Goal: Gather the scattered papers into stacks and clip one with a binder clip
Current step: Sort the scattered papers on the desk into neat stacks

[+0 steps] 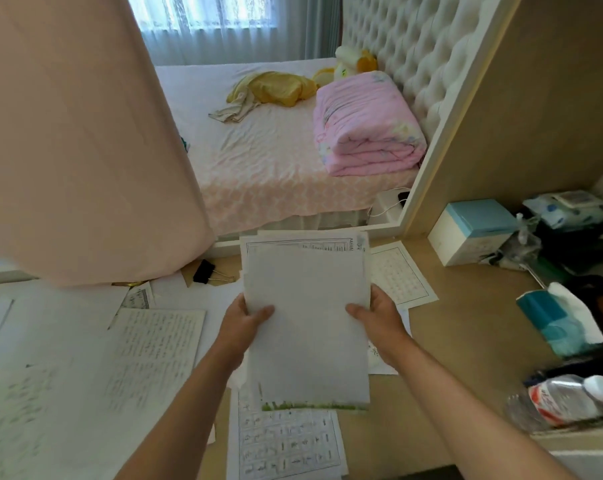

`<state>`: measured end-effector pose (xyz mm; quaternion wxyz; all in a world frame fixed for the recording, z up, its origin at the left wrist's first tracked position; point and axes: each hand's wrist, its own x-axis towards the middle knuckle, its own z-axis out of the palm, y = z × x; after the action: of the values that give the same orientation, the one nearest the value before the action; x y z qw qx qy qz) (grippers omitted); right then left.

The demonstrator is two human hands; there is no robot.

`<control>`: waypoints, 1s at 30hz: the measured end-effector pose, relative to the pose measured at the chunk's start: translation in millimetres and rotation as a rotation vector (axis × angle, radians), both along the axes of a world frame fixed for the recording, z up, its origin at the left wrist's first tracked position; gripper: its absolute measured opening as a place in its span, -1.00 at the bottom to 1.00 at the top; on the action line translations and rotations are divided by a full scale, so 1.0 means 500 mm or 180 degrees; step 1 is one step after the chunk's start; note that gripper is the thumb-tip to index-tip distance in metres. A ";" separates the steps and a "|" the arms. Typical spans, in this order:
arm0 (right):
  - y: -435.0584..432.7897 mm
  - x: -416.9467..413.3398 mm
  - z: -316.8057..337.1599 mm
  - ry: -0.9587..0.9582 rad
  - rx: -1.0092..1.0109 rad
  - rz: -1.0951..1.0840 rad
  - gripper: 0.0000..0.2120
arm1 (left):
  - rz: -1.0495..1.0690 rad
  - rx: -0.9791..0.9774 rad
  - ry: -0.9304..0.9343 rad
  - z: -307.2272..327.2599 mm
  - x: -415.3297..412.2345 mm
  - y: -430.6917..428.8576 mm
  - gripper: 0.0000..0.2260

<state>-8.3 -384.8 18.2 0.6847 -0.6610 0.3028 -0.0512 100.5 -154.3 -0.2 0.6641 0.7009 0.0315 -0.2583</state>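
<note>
1. Left hand (246, 318), head view: fingers are curled round the left edge of a held stack of papers (307, 323), thumb laid on the top sheet.
2. Right hand (376, 317) is gripped likewise on the right edge.
3. The stack is held above the desk (466, 323); its top edges are staggered, not squared.
4. Loose sheets are noted on the desk: a handwritten sheet (154, 348) at left and a grid sheet (286, 445) beneath the stack.
5. The binder clip (205, 271) lies untouched beyond the left hand, well apart from the stack.
6. Step judged: gathering, mid-way. Next, the edges would need to be tapped even and one hand freed for the clip.
</note>
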 end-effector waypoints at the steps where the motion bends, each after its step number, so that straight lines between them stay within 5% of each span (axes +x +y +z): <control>1: 0.017 0.006 0.020 -0.0133 -0.0021 -0.0041 -0.67 | 0.0155 -0.0117 -0.0166 0.025 0.000 0.005 -0.68; 5: 0.079 0.008 0.063 -0.0405 -0.0217 -0.0147 -0.70 | 0.0417 -0.0307 -0.0773 0.082 -0.025 0.029 -0.76; 11: 0.155 -0.032 0.045 -0.0340 -0.0599 -0.0099 -0.48 | 0.0294 -0.0106 -0.1167 0.058 -0.060 0.098 -0.51; 16: 0.177 -0.028 0.053 -0.0370 -0.0557 -0.0600 -0.49 | 0.0082 -0.0088 -0.1508 0.089 -0.044 0.110 -0.55; 26: 0.201 -0.008 0.050 -0.0166 -0.0572 -0.1040 -0.57 | -0.0226 -0.0257 -0.1418 0.087 -0.015 0.108 -0.61; 30: 0.217 0.005 0.036 -0.0207 -0.0648 -0.1028 -0.49 | 0.0161 -0.0645 -0.1327 0.119 -0.021 0.083 -0.83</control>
<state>-5.7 -276.2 36.1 0.6066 -0.6676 0.3759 -0.2121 89.9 -112.9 59.0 0.7295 0.6678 -0.1149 -0.0930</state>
